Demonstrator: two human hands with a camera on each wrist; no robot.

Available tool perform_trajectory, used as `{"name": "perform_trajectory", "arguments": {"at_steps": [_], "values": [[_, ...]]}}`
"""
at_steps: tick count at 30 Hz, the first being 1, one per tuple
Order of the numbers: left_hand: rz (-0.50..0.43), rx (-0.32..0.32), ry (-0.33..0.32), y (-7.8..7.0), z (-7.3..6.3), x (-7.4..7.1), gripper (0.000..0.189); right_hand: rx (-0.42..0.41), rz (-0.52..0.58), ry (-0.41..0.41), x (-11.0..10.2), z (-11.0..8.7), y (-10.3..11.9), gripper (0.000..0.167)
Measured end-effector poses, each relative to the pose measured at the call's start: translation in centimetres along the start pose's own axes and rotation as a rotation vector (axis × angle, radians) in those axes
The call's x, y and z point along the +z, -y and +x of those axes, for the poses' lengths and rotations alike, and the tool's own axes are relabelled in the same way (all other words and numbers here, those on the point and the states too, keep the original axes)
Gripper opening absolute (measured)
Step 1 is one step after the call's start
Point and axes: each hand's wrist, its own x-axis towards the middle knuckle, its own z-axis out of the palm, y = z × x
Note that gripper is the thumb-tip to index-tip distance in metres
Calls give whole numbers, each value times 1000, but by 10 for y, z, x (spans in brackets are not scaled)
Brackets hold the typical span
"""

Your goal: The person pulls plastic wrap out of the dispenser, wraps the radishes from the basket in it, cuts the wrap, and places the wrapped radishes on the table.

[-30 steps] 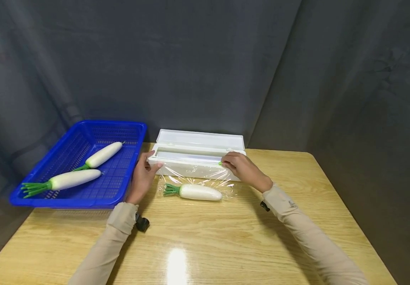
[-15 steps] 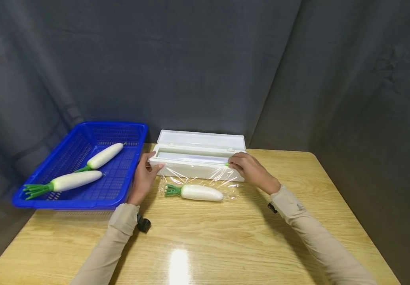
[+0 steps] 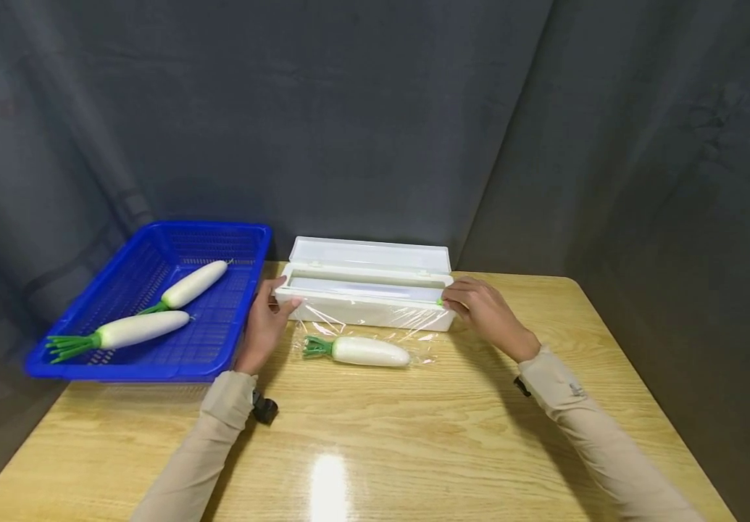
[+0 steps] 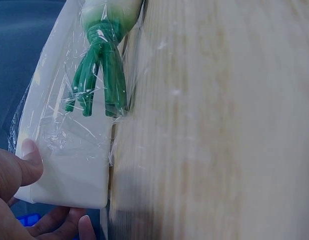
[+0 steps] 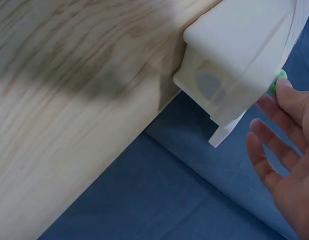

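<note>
A white cling film dispenser box [image 3: 436,321] stands at the back of the table, its lid [image 3: 371,254] tipped back. My left hand [image 3: 262,330] grips the box's left end, thumb on the front edge and fingers around the end wall, as the left wrist view shows [image 4: 17,175]. With thumb and index finger, my right hand [image 3: 488,315] pinches a small green slide cutter [image 5: 277,81] at the right end of the box's front edge. Clear cling film [image 3: 423,355] hangs from the box front over a white radish [image 3: 371,351] with green stalks, lying on the table.
Left of the box stands a blue perforated basket [image 3: 146,373] holding two more white radishes [image 3: 146,328]. A dark grey curtain [image 3: 375,130] hangs close behind the box. The wooden table [image 3: 479,449] extends in front, ending in an edge at the right.
My right hand has slid the green cutter rightward along the front edge to the box's right end. My left hand keeps its grip on the left end.
</note>
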Motion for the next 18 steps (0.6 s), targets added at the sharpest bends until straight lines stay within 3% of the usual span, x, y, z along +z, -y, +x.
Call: {"name": "perform_trajectory", "arguments": {"at_steps": [6,12,18], "values": [[-5,3,-4,0,0,2,50,-81,-60,-42,-1,-3,-4,8],[5,15,10,-2,2,1,51,-81,-74,-84,-5,-12,-8,15],[4,25,-8,1,0,0,50,-65,-123,-58,-4,-9,2,16]]}}
